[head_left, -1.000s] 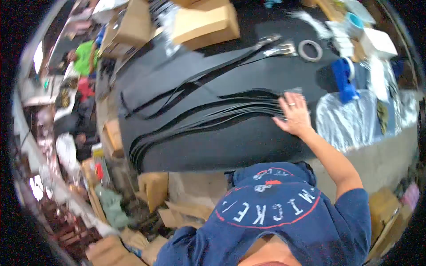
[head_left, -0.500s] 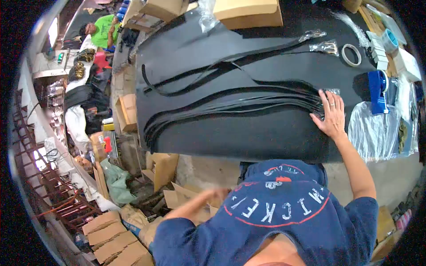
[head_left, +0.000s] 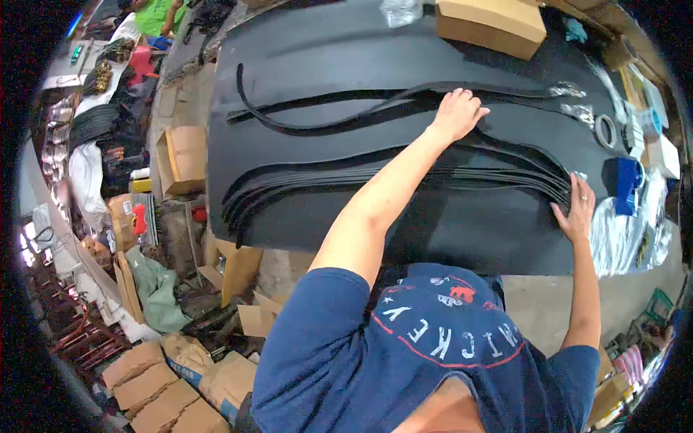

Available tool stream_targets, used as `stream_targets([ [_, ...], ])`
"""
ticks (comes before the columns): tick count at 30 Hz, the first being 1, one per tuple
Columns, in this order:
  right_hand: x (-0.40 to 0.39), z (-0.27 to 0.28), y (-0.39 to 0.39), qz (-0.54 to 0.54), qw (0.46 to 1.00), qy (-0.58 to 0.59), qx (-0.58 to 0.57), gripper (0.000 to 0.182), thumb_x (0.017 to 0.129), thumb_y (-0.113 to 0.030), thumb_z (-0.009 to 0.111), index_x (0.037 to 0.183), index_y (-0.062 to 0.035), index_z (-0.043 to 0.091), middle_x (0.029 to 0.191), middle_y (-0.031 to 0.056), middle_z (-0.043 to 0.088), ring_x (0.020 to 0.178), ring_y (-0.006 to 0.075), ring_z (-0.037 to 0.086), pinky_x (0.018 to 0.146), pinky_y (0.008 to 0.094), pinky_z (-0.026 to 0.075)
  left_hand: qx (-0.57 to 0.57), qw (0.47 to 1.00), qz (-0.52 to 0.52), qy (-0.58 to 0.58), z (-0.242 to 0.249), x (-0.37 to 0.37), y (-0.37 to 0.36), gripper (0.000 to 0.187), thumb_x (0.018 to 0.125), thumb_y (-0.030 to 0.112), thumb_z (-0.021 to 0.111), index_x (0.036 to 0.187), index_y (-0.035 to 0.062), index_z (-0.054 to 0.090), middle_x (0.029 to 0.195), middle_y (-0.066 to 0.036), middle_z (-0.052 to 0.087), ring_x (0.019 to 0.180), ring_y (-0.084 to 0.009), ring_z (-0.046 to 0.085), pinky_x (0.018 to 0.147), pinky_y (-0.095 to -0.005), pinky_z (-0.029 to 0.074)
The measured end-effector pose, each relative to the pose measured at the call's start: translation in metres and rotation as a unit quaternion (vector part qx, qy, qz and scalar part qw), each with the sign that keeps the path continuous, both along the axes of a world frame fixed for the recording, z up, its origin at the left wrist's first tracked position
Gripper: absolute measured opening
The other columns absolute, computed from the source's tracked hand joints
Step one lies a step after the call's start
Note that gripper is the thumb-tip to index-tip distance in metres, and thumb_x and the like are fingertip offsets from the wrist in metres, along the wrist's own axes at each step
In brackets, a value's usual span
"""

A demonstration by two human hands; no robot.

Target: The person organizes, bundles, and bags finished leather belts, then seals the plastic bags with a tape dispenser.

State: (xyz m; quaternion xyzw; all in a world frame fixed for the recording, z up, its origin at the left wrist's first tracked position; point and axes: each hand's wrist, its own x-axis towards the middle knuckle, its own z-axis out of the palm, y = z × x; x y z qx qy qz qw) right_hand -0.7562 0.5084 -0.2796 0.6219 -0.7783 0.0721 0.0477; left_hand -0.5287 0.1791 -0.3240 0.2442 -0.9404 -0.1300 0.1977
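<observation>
My left hand (head_left: 457,117) reaches across the black table, its fingers curled onto a black strap (head_left: 404,97) in the farther group. My right hand (head_left: 578,209) lies at the right end of a bundle of long black straps (head_left: 462,175), fingers stretched out and thumb apart. That bundle runs side by side leftward, its far ends curving down near the table's left edge. Small clear plastic packets (head_left: 567,89) sit at the right end of the farther straps. What lies under my left palm is hidden.
A cardboard box (head_left: 491,25) stands at the back of the table (head_left: 303,231). To the right are a tape roll (head_left: 605,132), a blue tape dispenser (head_left: 628,186) and clear plastic bags (head_left: 628,242). Cartons (head_left: 162,386) fill the floor at left; a person in green (head_left: 153,16) is beyond.
My left hand has come up from beside my body onto the farther straps. My right hand stays at the bundle's end. The view has shifted, and the table contents appear farther right.
</observation>
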Motion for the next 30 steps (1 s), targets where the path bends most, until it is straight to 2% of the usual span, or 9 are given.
stream_targets([
  [5,-0.001,-0.006,0.004,-0.028,0.999,0.008,0.025,0.089,0.074,-0.036,0.073,0.149,-0.0084,0.033,0.139,0.0167,0.043,0.126,0.0379,0.039,0.108,0.0479,0.029,0.086,0.975,0.069,-0.191,0.035,0.119,-0.052,0.051,0.097,0.048,0.045,0.087,0.0029,0.068,0.092,-0.019,0.068,0.086,-0.0386,0.067,0.077,-0.0487,0.053],
  [9,-0.001,-0.003,0.004,-0.022,0.999,0.020,0.029,0.086,0.077,-0.038,0.071,0.148,-0.0088,0.032,0.141,0.0162,0.042,0.127,0.0380,0.038,0.109,0.0480,0.028,0.034,0.941,0.012,-0.336,0.061,0.257,-0.094,0.031,0.100,0.029,0.041,0.126,0.0198,0.056,0.104,-0.016,0.066,0.095,-0.0372,0.065,0.082,-0.0473,0.052],
  [10,-0.001,-0.003,0.004,-0.018,0.999,0.018,0.033,0.086,0.077,-0.040,0.070,0.148,-0.0088,0.032,0.141,0.0161,0.041,0.128,0.0378,0.038,0.109,0.0480,0.028,0.116,0.926,0.123,-0.337,0.051,0.292,-0.106,0.054,0.098,0.050,0.041,0.094,0.0039,0.069,0.095,-0.021,0.068,0.097,-0.0379,0.064,0.083,-0.0485,0.049],
  [18,0.004,0.005,0.002,-0.030,0.999,-0.002,0.038,0.083,0.077,-0.042,0.071,0.145,-0.0094,0.036,0.138,0.0167,0.043,0.125,0.0384,0.039,0.107,0.0498,0.030,0.265,0.839,0.288,-0.377,0.060,0.471,-0.155,0.061,0.098,0.050,0.038,0.088,-0.0021,0.069,0.083,-0.022,0.068,0.086,-0.0387,0.065,0.082,-0.0481,0.047],
  [20,-0.001,-0.003,0.006,-0.029,0.999,0.006,0.037,0.085,0.075,-0.043,0.072,0.145,-0.0092,0.037,0.137,0.0167,0.043,0.125,0.0384,0.039,0.107,0.0506,0.030,0.070,0.893,0.194,-0.401,0.024,0.530,-0.167,0.038,0.095,0.034,0.053,0.088,0.0020,0.072,0.082,-0.020,0.067,0.078,-0.0391,0.065,0.078,-0.0481,0.050],
  [21,-0.004,-0.001,0.003,-0.026,0.999,-0.003,0.032,0.085,0.074,-0.039,0.073,0.145,-0.0087,0.037,0.138,0.0175,0.042,0.125,0.0397,0.039,0.107,0.0509,0.030,0.105,0.837,0.308,-0.440,0.027,0.518,-0.167,0.031,0.092,0.030,0.058,0.085,0.0026,0.070,0.080,-0.018,0.065,0.075,-0.0386,0.064,0.073,-0.0478,0.051],
  [24,0.003,0.002,0.004,-0.027,0.999,-0.006,0.024,0.082,0.075,-0.039,0.072,0.143,-0.0074,0.039,0.137,0.0179,0.042,0.127,0.0399,0.038,0.109,0.0514,0.029,-0.033,0.879,0.354,-0.318,0.047,0.445,-0.147,0.036,0.092,0.032,0.061,0.073,0.0015,0.065,0.076,-0.018,0.064,0.074,-0.0378,0.063,0.071,-0.0469,0.049],
  [27,0.005,0.004,0.005,-0.016,1.000,-0.005,0.015,0.080,0.077,-0.042,0.069,0.142,-0.0067,0.039,0.136,0.0171,0.042,0.126,0.0393,0.038,0.108,0.0510,0.029,0.039,0.970,0.238,-0.035,0.094,0.299,-0.099,0.026,0.090,0.023,0.065,0.079,0.0003,0.062,0.074,-0.015,0.062,0.072,-0.0309,0.060,0.068,-0.0414,0.047],
  [30,0.001,-0.001,0.006,-0.003,1.000,0.005,0.000,0.080,0.078,-0.046,0.068,0.142,-0.0063,0.040,0.133,0.0158,0.044,0.125,0.0369,0.040,0.108,0.0499,0.029,0.113,0.991,0.039,0.053,0.089,0.171,-0.043,0.018,0.088,0.017,0.067,0.099,0.0035,0.069,0.100,-0.013,0.067,0.099,-0.0293,0.059,0.091,-0.0390,0.044],
])
